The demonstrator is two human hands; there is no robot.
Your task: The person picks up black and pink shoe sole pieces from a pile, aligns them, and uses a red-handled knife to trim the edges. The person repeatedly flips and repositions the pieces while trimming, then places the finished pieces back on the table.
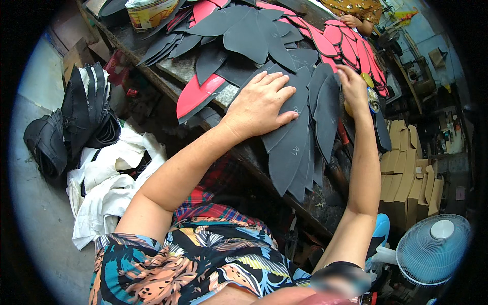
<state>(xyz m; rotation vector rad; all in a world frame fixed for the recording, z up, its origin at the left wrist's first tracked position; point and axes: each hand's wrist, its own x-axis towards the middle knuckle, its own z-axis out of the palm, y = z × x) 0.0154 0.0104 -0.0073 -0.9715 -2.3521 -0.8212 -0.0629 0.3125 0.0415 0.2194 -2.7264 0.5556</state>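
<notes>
My left hand (265, 101) lies flat, fingers a little spread, on a fanned stack of black sole-shaped sheets (287, 157) at the table's near edge. My right hand (353, 87) is at the right side, its fingers curled together by the tip of a smaller overlapping set of black sheets (325, 114). What its fingertips hold, if anything, is hidden. Left of my left hand, a pink sheet (199, 96) pokes out from under black ones. More black sheets (246, 35) lie overlapped beyond my hands.
Pink black-edged pieces (348, 46) cover the table's far right, near another person's hand (351, 21). A printed tub (152, 12) stands far left. Black bundles (84, 117) and white cloth (109, 178) lie at left. Cardboard boxes (406, 178) and a fan (432, 249) are at right.
</notes>
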